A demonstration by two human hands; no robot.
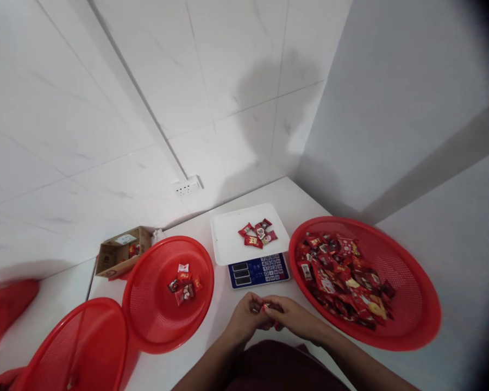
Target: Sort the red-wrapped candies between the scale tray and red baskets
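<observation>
My left hand [246, 317] and my right hand [293, 319] meet just in front of me over the white table, fingers closed together on a small red candy packet [264, 308]. Straight beyond them stands a blue electronic scale [258, 270] with a white pan [232, 241] holding several red candy packets [257, 233]. To the right is a large red mesh basket [415, 304] heaped with several wrapped candies [342, 274]. To the left, a smaller red basket [146, 309] holds a few packets [183, 282].
Another red basket [81, 347] sits at the lower left. A small open cardboard box [120, 255] lies behind the left basket. A wall socket [186, 187] is above the table on the tiled wall. A red object [4, 309] blurs at the far left.
</observation>
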